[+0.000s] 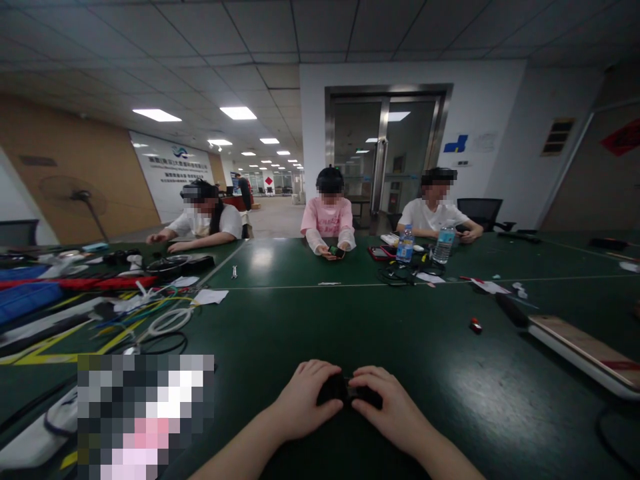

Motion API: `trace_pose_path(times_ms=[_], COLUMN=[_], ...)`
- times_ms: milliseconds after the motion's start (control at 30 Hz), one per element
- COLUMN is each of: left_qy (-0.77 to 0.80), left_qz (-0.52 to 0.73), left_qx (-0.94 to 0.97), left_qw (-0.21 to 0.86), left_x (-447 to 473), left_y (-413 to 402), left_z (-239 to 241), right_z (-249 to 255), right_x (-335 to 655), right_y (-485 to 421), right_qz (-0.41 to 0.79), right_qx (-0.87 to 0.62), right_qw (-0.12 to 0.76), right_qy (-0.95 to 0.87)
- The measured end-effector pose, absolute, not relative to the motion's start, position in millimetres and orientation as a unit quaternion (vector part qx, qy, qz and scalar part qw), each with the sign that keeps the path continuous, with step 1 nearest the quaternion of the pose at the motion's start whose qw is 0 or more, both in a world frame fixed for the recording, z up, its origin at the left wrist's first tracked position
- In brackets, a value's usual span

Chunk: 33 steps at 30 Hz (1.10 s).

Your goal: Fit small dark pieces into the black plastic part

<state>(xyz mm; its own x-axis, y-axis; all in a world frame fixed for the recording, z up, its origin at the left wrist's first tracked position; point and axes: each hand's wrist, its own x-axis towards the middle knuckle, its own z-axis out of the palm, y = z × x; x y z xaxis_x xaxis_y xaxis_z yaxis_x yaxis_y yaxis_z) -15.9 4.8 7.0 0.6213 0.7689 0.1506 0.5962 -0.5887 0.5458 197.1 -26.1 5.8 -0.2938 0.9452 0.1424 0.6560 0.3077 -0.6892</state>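
Note:
Both my hands rest on the dark green table (pixel 350 320) near its front edge. My left hand (pixel 303 400) and my right hand (pixel 387 407) are closed around the two ends of a small black object (pixel 345 389) held between them. The fingers curl over it, so most of its shape is hidden.
Cables, white tubing and tools (pixel 150 313) clutter the left side. A long flat board (pixel 585 347) lies at the right, with a small red item (pixel 475 325) nearby. Three people sit at the far side; two water bottles (pixel 405 243) stand there. A pixelated patch covers the lower left.

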Motion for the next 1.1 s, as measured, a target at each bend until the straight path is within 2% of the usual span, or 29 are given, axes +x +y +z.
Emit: trace_pose_path(times_ms=[1100], left_qy=[0.403], left_qz=[0.184], left_qx=[0.871], left_qw=[0.213], left_x=[-13.8], left_y=[3.1], left_z=[9.5], right_z=[0.5], right_x=[196.2], right_y=[-21.6], right_qz=[0.265], right_qx=[-0.530], right_qw=[0.272], right_qy=[-0.759])
